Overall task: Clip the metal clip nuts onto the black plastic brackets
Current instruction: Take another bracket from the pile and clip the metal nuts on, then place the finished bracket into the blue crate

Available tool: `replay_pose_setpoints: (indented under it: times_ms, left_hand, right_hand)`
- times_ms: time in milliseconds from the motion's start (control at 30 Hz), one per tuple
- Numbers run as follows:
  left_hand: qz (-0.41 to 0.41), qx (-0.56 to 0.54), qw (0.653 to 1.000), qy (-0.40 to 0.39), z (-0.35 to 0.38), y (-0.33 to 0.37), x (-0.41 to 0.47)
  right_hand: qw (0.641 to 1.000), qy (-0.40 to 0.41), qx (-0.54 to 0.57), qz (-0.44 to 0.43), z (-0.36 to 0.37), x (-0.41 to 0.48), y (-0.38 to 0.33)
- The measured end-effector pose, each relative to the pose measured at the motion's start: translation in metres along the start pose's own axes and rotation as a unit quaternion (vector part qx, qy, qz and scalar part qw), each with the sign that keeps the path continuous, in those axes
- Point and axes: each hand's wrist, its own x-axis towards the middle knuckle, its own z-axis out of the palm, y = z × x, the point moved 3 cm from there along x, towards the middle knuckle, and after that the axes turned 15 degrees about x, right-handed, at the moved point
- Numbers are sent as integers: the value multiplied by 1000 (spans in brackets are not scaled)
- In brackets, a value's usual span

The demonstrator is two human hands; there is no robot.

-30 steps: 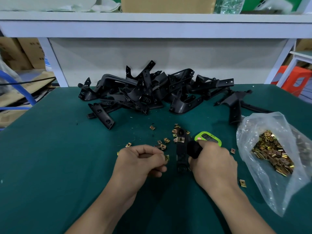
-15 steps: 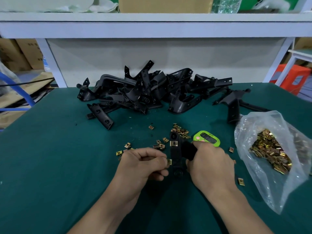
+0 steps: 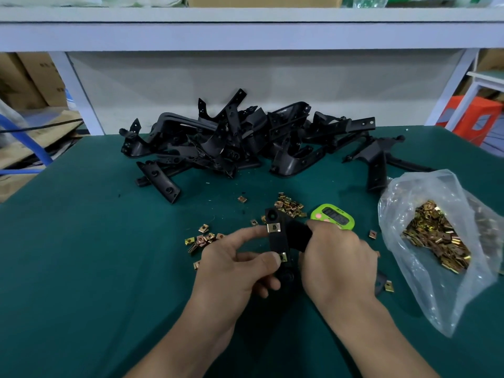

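Observation:
My right hand (image 3: pixel 336 261) grips a black plastic bracket (image 3: pixel 278 241) held upright over the green table. One brass clip nut (image 3: pixel 273 228) sits clipped on the bracket's upper part. My left hand (image 3: pixel 240 264) pinches a second clip nut (image 3: pixel 283 257) against the bracket's lower edge with the thumb, the forefinger stretched toward the upper nut. Loose clip nuts (image 3: pixel 203 238) lie scattered left of my hands, and another small heap (image 3: pixel 290 205) lies behind the bracket.
A pile of black brackets (image 3: pixel 231 143) fills the back of the green table (image 3: pixel 81 255). A clear plastic bag of clip nuts (image 3: pixel 436 236) lies at the right. A green timer (image 3: pixel 334 215) sits behind my right hand. A white shelf frame (image 3: pixel 245 31) spans overhead.
The bracket has risen and tilted so that the clipped upper nut shows. My left hand opened out from a curled fist and brought a nut to the bracket's lower edge.

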Motion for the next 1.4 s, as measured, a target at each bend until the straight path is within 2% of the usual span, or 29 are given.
replay_pose_setpoints:
  times_ms: [67, 133, 200, 267, 367, 533, 700, 867, 967, 1100, 1233, 1400]
  left_hand:
    - [9, 59, 998, 5, 1, 0, -1]
    - [34, 163, 986, 17, 5, 2, -4]
    - [81, 279, 956, 46, 12, 3, -10]
    - [114, 349, 927, 83, 17, 1, -15]
    - [125, 393, 904, 112, 15, -2, -12]
    - [147, 391, 897, 141, 10, -4, -5]
    - [145, 430, 876, 162, 6, -9, 1]
    - [166, 338, 914, 150, 4, -11, 5]
    - [196, 303, 922, 141, 4, -7, 5]
    - [214, 258, 934, 124, 8, 6, 2]
    - [209, 193, 950, 129, 23, 23, -8]
    - [200, 151, 965, 74, 72, 40, -36]
  right_hand:
    - [1000, -12, 6, 20, 1, 0, 3]
    - [998, -22, 27, 43, 2, 1, 6]
    - [997, -34, 45, 54, 3, 1, 8]
    - [996, -39, 56, 54, 4, 1, 8]
    - [996, -31, 74, 44, 6, -2, 7]
    - [993, -29, 117, 17, 9, -6, 3]
    - [987, 24, 155, -21, 2, -13, -1]
    - [984, 20, 162, -77, -11, -24, -5]
    - [985, -8, 154, -83, -18, -35, -4]
    - [976, -40, 208, -48, -37, -57, 8]
    - [956, -37, 292, -20, -66, -80, 31]
    - [905, -13, 420, 72, -111, -109, 68]
